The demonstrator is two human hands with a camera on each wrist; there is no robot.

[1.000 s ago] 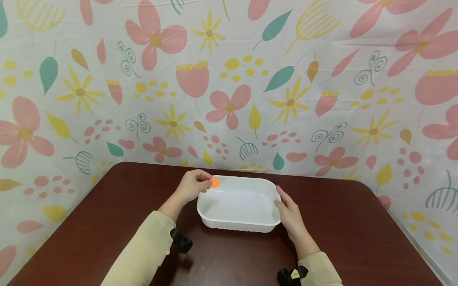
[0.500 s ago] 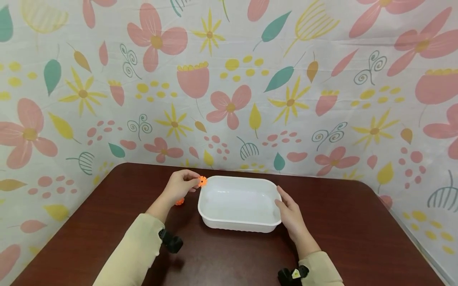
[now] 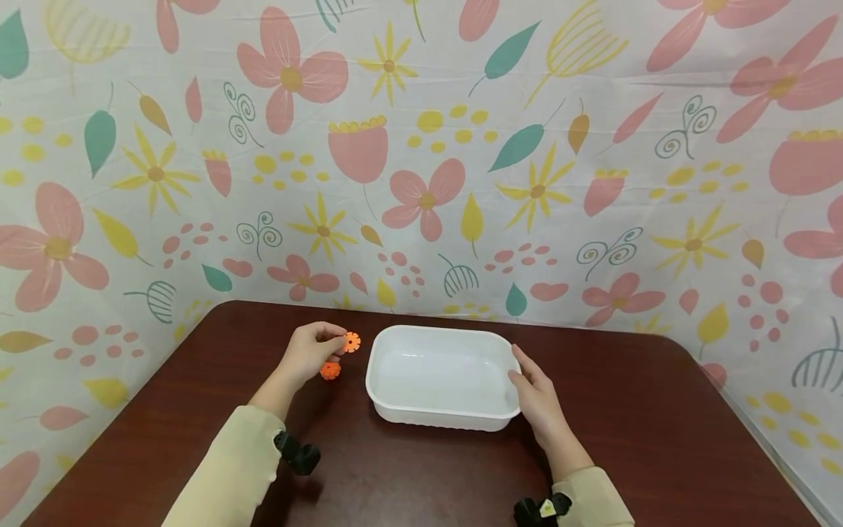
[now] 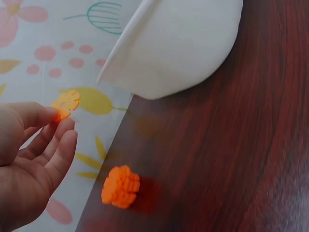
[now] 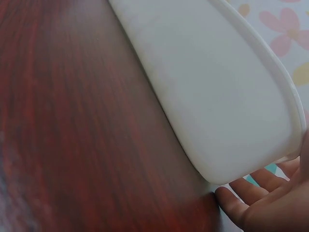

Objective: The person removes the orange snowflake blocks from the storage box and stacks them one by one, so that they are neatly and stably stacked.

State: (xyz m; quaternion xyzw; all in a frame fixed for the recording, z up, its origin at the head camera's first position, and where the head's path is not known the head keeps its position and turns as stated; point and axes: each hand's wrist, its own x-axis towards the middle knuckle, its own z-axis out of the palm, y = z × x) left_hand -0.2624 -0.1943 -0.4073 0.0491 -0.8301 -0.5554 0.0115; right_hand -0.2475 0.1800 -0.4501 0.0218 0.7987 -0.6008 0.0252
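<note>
My left hand [image 3: 306,356] pinches a flat orange flower-shaped disc [image 3: 353,342] with a small centre hole between thumb and fingertips, just left of the white basin. Below that hand, a short stack of orange flower-shaped discs [image 4: 120,187] stands on the table, apart from the held disc in the left wrist view. The white rectangular basin [image 3: 441,377] has rounded corners and nothing inside. At its right end my right hand [image 3: 536,399] holds the rim, thumb over the edge and fingers along the outside. From the right wrist, fingers [image 5: 265,180] show beneath the basin's corner.
A dark red-brown table [image 3: 421,476] carries everything. Behind it hangs a white cloth [image 3: 421,146] printed with flowers and leaves. A black wrist camera [image 3: 298,454] sits on the left wrist, another [image 3: 541,509] on the right.
My left hand has moved left with the orange disc, from over the basin's left rim to above the stack, which has come into view. The right hand keeps its hold on the basin.
</note>
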